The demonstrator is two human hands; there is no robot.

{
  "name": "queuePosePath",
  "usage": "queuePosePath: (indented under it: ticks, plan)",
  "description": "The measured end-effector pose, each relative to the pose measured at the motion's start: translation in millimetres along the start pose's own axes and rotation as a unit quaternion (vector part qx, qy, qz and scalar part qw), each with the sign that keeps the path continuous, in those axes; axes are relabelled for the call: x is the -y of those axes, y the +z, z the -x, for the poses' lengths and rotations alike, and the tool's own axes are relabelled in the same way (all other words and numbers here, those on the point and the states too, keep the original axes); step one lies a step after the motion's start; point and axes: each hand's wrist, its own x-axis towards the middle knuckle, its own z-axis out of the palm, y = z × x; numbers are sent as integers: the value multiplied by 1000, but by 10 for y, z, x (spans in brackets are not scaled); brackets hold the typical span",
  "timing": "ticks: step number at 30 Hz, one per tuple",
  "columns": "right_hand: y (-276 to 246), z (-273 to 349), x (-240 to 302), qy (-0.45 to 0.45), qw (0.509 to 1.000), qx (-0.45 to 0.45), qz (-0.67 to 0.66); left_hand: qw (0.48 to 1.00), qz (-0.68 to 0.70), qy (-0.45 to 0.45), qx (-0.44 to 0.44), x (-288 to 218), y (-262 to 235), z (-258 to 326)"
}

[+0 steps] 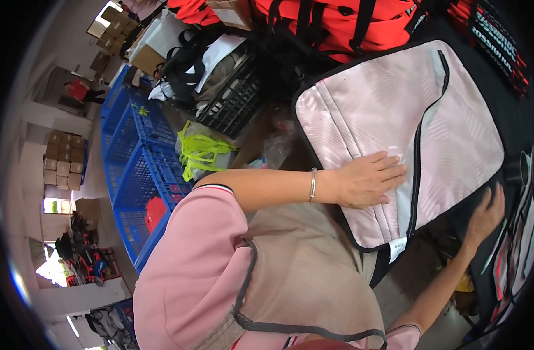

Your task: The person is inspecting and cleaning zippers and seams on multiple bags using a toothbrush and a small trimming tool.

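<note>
A pale pink patterned fabric panel (360, 119) with black edging lies before me, its outline like a bag's face. A curved dark zipper-like strip (418, 163) crosses it, and a small white label (397, 248) sticks out at its near edge. My left hand (366, 179) rests flat on the panel with fingers stretched out, left of the strip. Off the panel's lower right corner is my right hand (487, 216), fingers extended and nothing seen in it. It is close to the dark table covering; whether it touches is unclear.
Red bags with black straps (343, 26) are piled at the back. Left of them stands a black crate (235, 93) with dark cloth items. Blue plastic crates (144, 146) and yellow-green straps (200, 149) are on my left. Layered fabric pieces (520, 245) lie at far right.
</note>
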Motion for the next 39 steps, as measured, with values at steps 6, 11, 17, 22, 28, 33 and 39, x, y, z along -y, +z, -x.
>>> queuePosePath:
  ticks: [6,11,17,22,28,33,39]
  plan:
    - [180,148,1509,-159,957,242,-10,974,35,-216,63,826,-340,44]
    - [178,143,1422,-151,953,256,-51,868,-315,-352,-150,1196,-635,561]
    - [226,159,1352,-154,953,247,-78,971,228,-35,65,-860,482,259]
    - [112,223,1169,-142,955,244,-90,811,535,167,168,-852,206,47]
    - [384,362,1306,-165,955,175,-171,993,-89,-71,-14,431,-576,117]
    - [214,367,1155,-138,954,224,-146,901,-325,-268,-104,1062,-373,287]
    - [190,297,1101,-110,944,257,-174,915,-221,-244,-231,770,-511,238]
